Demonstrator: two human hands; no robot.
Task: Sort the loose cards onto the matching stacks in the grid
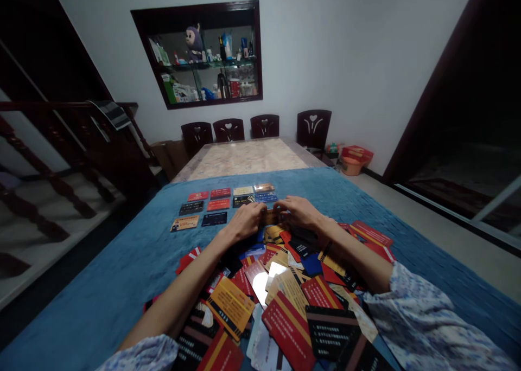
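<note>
The left hand (244,222) and the right hand (301,212) meet at the middle of the counter (244,159). Together they pinch one card (271,217) with closed fingers. The card is just beyond the loose pile of cards (285,295) and close to the neat rows of cards (228,202) on the blue cloth (101,284). Both forearms rest on the pile, so I judge that a small arm movement could scatter it. A hand that slides forward could push the rows crooked.

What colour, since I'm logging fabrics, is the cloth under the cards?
Blue cloth, seen best in the head view.
</note>
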